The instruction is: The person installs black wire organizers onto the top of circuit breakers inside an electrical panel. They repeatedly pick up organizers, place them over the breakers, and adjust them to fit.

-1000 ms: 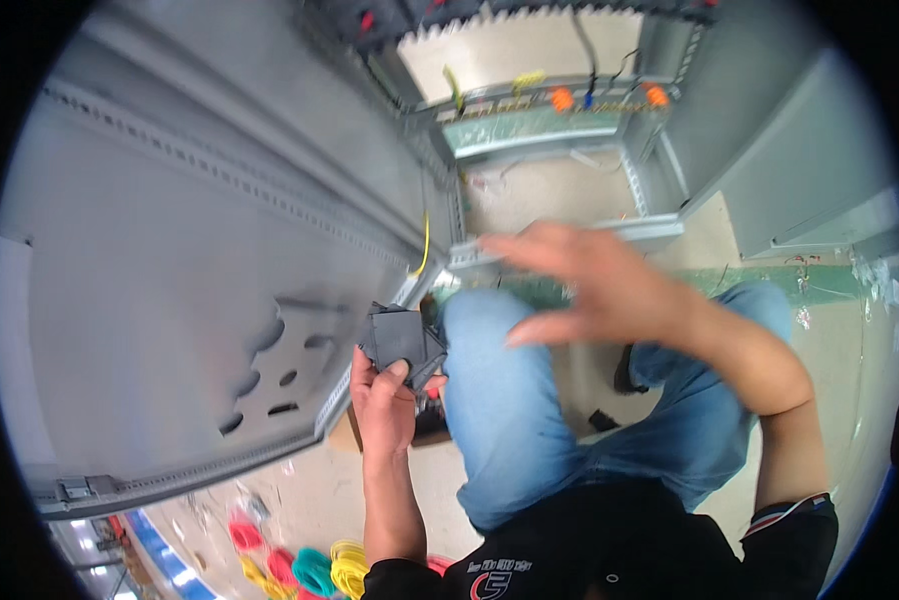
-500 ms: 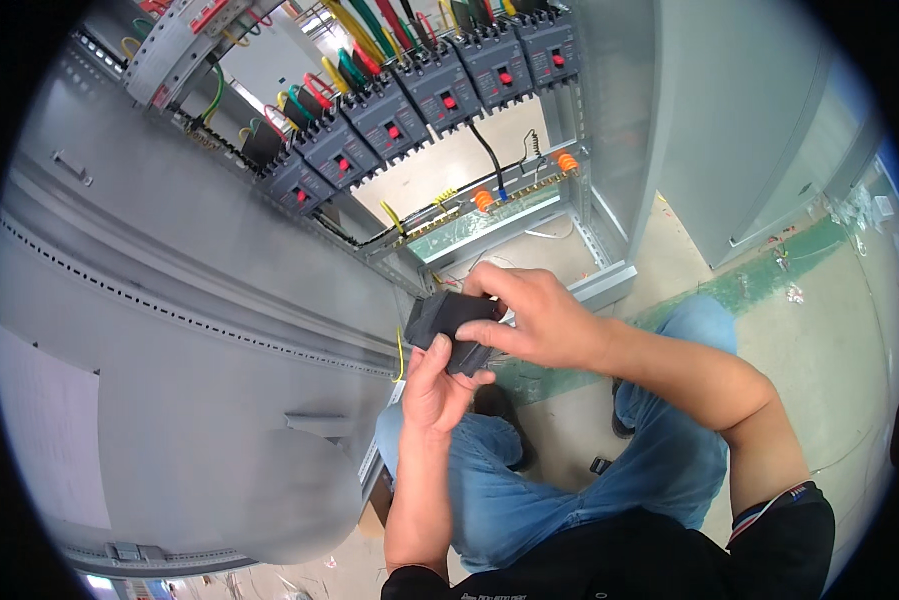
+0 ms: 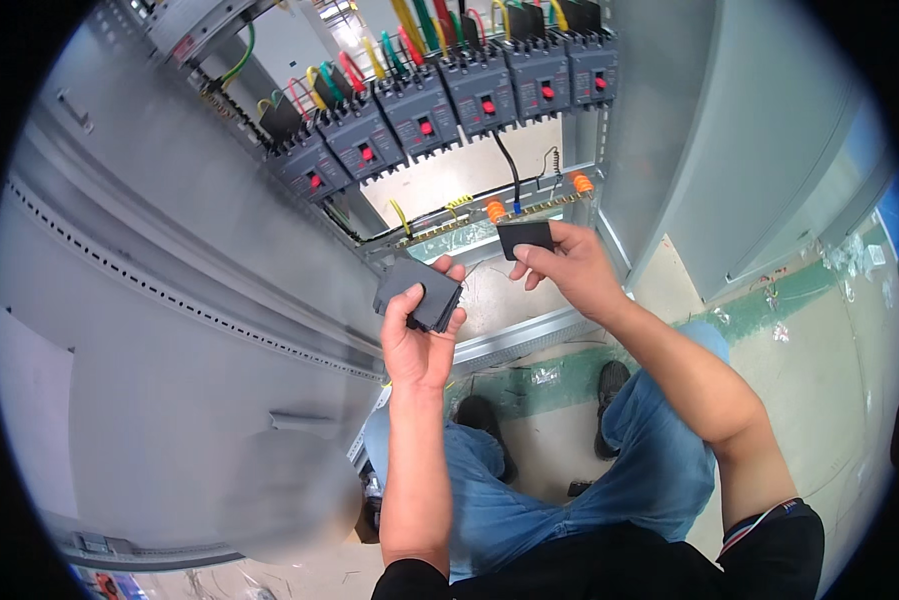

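My left hand [image 3: 419, 350] is closed round a stack of thin dark grey plastic barrier plates [image 3: 414, 288], thumb on top and fingers underneath. Apart from it, to the right and a little farther off, my right hand [image 3: 577, 272] pinches a single black barrier plate [image 3: 524, 237] between thumb and fingers. That plate hangs in the air in front of the lower cabinet rail. Beyond both hands runs a row of grey circuit breakers [image 3: 424, 115] with red levers. Similar black plates [image 3: 344, 88] stand between the coloured wires along their far side.
A brass busbar [image 3: 549, 206] with orange insulators [image 3: 495, 212] lies below the breakers. Grey cabinet panels [image 3: 189, 290] rise on the left, and an open cabinet door [image 3: 769, 150] on the right. Plastic scraps [image 3: 849, 255] litter the floor at right.
My right hand has come away from the stack, moving right and farther out with one plate. My left hand still holds the others. The view has shifted slightly.
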`<state>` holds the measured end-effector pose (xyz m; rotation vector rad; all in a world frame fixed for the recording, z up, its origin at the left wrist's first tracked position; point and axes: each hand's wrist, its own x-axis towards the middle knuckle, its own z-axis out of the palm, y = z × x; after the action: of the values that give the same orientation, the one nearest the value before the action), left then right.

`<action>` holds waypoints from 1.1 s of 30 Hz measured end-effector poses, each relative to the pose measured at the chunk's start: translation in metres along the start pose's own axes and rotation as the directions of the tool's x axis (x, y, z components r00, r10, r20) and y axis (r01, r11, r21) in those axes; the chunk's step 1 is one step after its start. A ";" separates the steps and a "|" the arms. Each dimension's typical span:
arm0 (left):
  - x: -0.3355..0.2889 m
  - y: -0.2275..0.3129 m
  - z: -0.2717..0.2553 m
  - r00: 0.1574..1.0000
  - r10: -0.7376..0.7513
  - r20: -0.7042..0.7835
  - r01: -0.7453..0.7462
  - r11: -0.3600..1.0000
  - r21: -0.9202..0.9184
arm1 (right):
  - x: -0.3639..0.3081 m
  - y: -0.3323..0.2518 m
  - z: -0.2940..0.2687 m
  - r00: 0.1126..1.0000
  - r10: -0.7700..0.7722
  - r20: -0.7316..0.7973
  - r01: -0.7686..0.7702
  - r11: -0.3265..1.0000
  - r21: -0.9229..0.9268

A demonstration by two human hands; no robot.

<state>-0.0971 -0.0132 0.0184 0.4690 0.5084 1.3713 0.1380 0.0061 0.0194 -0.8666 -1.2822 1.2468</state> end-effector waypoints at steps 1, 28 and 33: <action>0.000 0.002 -0.003 0.999 0.031 0.011 -0.031 1.000 -0.006 | 0.006 0.008 0.004 1.000 -0.005 -0.011 0.005 1.000 0.002; 0.000 0.039 -0.031 0.995 0.079 -0.055 -0.083 0.994 -0.074 | 0.194 0.096 0.212 0.944 -0.257 -0.206 0.085 0.795 -0.601; 0.002 0.042 -0.031 0.996 0.073 -0.054 -0.077 0.994 -0.080 | 0.193 0.100 0.214 0.937 -0.253 -0.242 0.074 0.819 -0.568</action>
<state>-0.1489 -0.0045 0.0182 0.3906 0.4778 1.4740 -0.1147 0.1743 -0.0057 -1.2742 -1.4445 0.5595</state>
